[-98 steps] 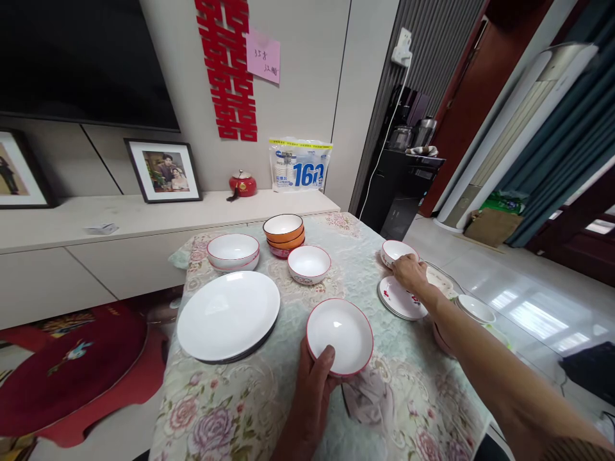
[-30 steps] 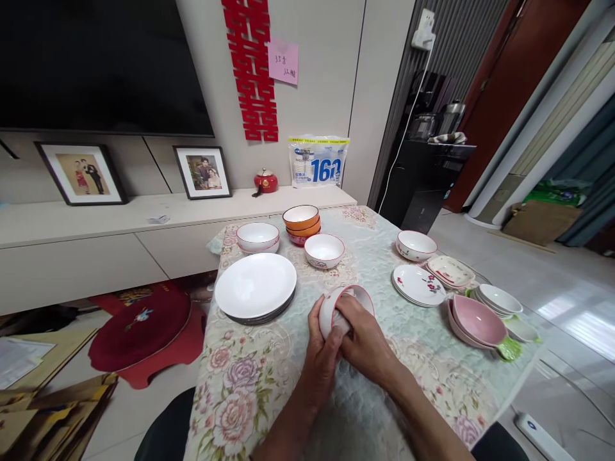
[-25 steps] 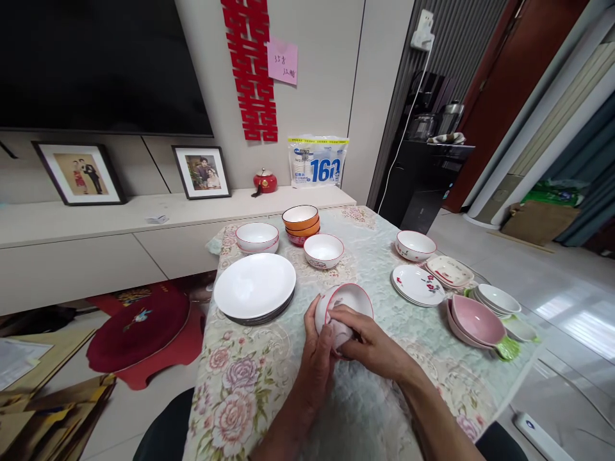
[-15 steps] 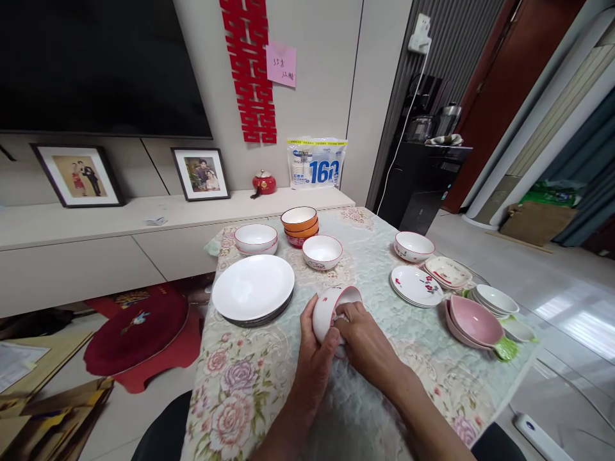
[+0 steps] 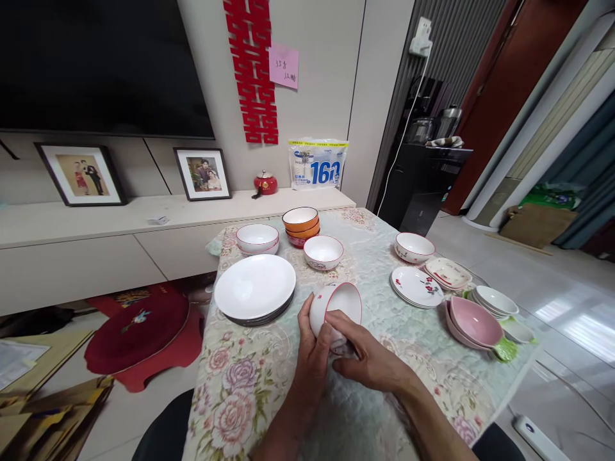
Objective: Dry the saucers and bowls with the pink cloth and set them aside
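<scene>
A white bowl (image 5: 348, 302) with a thin red rim and a small red motif is held tilted, its opening towards the right, above the near part of the table. My left hand (image 5: 312, 336) is closed around the bowl's left side, thumb near the rim. On the near side, my right hand (image 5: 369, 355) grips the rim, fingers over the edge and thumb underneath. Whether a cloth is also between its fingers, I cannot make out. Just left of the hands lies a stack of large white plates (image 5: 254, 286). Another red-rimmed bowl (image 5: 323, 251) stands beyond them.
White bowls (image 5: 257, 237) and a stack of orange and red bowls (image 5: 300, 221) stand at the back. On the right are flowered plates (image 5: 416, 286), a bowl (image 5: 414, 246), square dishes (image 5: 448, 273) and pink leaf-shaped dishes (image 5: 475, 321). A floral tablecloth (image 5: 235, 390) covers the table.
My right hand has come out of the bowl's inside and moved down to its near rim. The bowl's inside now shows more. My left hand keeps its hold.
</scene>
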### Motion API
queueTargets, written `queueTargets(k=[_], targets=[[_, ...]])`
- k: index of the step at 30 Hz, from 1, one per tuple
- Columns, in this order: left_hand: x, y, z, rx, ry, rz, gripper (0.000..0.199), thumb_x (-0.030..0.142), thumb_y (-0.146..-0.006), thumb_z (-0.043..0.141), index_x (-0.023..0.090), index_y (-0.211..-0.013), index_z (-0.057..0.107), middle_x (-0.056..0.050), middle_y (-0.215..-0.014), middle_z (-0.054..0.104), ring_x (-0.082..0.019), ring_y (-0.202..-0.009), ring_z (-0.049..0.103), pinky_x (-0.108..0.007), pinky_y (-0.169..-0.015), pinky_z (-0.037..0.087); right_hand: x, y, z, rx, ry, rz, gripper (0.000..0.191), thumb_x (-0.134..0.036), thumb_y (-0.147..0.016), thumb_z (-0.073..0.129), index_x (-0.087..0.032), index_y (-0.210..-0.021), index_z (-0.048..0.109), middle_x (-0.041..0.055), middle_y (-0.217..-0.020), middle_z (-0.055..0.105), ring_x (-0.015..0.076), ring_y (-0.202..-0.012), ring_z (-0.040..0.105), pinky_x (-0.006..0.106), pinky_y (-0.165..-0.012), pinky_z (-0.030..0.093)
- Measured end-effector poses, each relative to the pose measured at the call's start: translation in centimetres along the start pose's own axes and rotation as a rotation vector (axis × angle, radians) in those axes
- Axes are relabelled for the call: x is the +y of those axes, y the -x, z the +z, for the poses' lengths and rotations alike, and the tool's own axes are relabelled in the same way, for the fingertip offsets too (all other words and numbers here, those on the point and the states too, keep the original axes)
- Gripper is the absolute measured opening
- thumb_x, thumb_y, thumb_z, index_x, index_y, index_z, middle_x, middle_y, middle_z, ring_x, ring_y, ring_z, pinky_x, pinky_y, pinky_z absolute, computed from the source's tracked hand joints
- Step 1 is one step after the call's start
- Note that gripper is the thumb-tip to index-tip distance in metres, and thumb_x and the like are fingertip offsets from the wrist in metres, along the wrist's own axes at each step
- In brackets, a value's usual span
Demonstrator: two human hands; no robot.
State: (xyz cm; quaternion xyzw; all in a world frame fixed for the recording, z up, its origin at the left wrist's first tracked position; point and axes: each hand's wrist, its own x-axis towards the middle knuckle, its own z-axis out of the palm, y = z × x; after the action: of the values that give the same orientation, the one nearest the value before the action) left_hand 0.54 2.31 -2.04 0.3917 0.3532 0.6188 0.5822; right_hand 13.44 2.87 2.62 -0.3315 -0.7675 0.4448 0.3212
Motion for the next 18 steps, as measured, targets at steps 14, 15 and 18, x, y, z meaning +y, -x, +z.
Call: queueTargets(k=[14, 15, 18], targets=[[-0.7, -0.7, 0.1, 0.145, 0.057, -0.027, 0.083, 0.047, -0.08, 0.069, 0.022, -0.146, 0.025, -0.017, -0.15, 0.041, -0.029, -0.132, 0.049, -0.041, -0.108, 0.041, 2.4, 0.0, 1.2, 0.084, 0.717, -0.033, 0.024, -0.005, -0.085, 0.05, -0.02, -0.099, 0.062, 0.0056, -0.098, 0.063, 0.0202, -0.094, 0.054, 0.031, -0.08, 0.041], [-0.7, -0.7, 0.3, 0.135, 0.082, -0.022, 0.088, 0.045, -0.078, 0.071, 0.021, -0.147, 0.022, -0.018, -0.151, 0.04, -0.029, -0.133, 0.048, -0.042, -0.109, 0.04, 2.6, -0.1, 1.3, 0.114, 0.661, -0.062, 0.019, -0.007, -0.087, 0.05, -0.02, -0.096, 0.062, 0.0047, -0.094, 0.063, 0.0194, -0.091, 0.054, 0.03, -0.078, 0.042], [-0.7, -0.6, 0.7, 0.084, 0.162, -0.027, 0.093, 0.043, -0.075, 0.074, 0.021, -0.146, 0.019, -0.019, -0.153, 0.035, -0.03, -0.135, 0.045, -0.042, -0.109, 0.04, 2.7, -0.3, 1.8, 0.271, 0.428, -0.102, 0.01, -0.016, -0.092, 0.052, -0.021, -0.085, 0.058, 0.0017, -0.084, 0.061, 0.016, -0.08, 0.055, 0.027, -0.072, 0.041]])
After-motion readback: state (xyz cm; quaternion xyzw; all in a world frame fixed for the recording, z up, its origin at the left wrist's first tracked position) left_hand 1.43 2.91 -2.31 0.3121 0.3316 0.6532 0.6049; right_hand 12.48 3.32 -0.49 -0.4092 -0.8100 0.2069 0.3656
